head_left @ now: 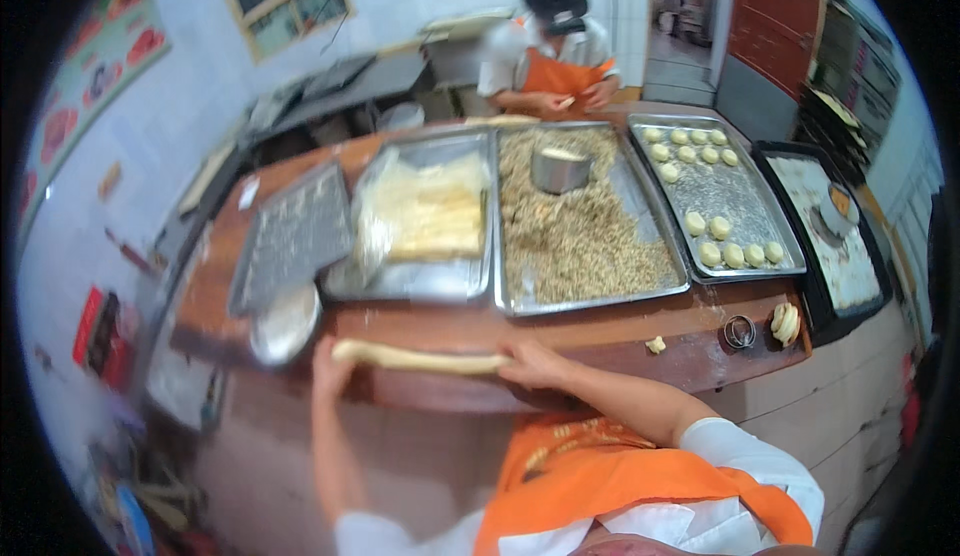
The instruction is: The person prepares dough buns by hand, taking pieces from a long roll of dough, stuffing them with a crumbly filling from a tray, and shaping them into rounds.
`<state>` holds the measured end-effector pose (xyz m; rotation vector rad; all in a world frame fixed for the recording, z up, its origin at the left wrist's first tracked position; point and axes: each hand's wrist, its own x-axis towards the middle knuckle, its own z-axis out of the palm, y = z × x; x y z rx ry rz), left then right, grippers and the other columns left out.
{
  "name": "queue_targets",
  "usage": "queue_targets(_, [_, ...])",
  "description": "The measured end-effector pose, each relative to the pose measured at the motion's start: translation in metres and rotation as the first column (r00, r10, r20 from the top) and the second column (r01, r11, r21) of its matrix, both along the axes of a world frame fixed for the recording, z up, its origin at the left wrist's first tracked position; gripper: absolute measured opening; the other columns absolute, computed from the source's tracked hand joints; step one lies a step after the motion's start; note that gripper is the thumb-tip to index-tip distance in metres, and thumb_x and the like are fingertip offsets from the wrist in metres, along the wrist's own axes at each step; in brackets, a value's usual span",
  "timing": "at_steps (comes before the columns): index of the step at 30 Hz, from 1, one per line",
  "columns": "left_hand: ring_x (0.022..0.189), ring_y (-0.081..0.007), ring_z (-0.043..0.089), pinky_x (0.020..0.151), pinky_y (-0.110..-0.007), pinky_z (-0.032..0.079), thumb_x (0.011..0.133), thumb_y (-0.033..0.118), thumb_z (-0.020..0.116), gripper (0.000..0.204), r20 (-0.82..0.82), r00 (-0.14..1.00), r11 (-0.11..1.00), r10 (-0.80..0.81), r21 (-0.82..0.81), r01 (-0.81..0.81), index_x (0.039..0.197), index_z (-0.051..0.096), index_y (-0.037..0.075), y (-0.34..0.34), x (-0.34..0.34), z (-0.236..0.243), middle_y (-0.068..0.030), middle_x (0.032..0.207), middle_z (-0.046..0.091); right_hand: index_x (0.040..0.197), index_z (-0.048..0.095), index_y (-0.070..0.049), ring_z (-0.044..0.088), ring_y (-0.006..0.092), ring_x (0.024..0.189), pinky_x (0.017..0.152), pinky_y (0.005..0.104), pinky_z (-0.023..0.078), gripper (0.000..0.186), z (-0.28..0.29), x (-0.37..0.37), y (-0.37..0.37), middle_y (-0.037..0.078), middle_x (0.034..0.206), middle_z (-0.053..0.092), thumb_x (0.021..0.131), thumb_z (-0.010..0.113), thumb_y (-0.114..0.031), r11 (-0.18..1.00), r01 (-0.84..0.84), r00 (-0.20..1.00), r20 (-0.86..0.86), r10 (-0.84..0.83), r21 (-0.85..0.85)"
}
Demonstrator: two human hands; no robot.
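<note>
A long pale dough rope [418, 359] stretches along the front edge of the wooden table [590, 324]. My left hand [330, 364] grips its left end and my right hand [525, 364] grips its right end, fingers closed around it. Beside my left hand is a bowl of white powder [283, 328], under the corner of a grey perforated tray [285, 231]. Beyond the rope, a steel tray [410, 286] holds pale dough sheets [425, 216] under plastic. A small dough scrap [656, 344], metal rings [739, 332] and stacked dough rounds [785, 324] lie to the right.
A tray of grainy filling [585, 246] holds a steel cylinder [560, 173]. Right of it are a tray of dough balls [745, 206] and a black tray [835, 266]. A co-worker [550, 66] in an orange apron works across the table, small piece in hand. An open doorway [680, 36] is behind.
</note>
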<state>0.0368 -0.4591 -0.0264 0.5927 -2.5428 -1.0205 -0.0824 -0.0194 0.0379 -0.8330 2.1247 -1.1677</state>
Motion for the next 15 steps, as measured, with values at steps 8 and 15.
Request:
queue_targets(8, [0.08,-0.0143,0.066,0.065,-0.025,0.056,0.083,-0.002,0.069,0.036,-0.339,0.938,0.637,-0.077,0.706,0.308,0.114,0.052,0.006,0.091,-0.016,0.122,-0.0056,0.098,0.065,0.099,0.062,-0.003,0.062,0.0107,0.062,0.053,0.0276,0.05,0.021,0.04,-0.024,0.052,0.005,0.078,0.068,0.09,0.063,-0.022,0.989,0.026,0.987,0.16,-0.002,-0.144])
queue_targets(15, [0.085,-0.0154,0.066,0.065,-0.028,0.056,0.087,0.003,0.069,0.033,-0.171,0.94,0.734,-0.296,0.589,0.338,0.117,0.054,0.004,0.069,-0.024,0.104,-0.0075,0.104,0.066,0.1,0.063,-0.003,0.068,0.0324,0.071,0.065,0.045,0.054,0.028,0.028,-0.012,0.144,0.016,0.083,0.07,0.085,0.065,-0.026,0.986,0.164,0.918,-0.366,-0.151,0.005])
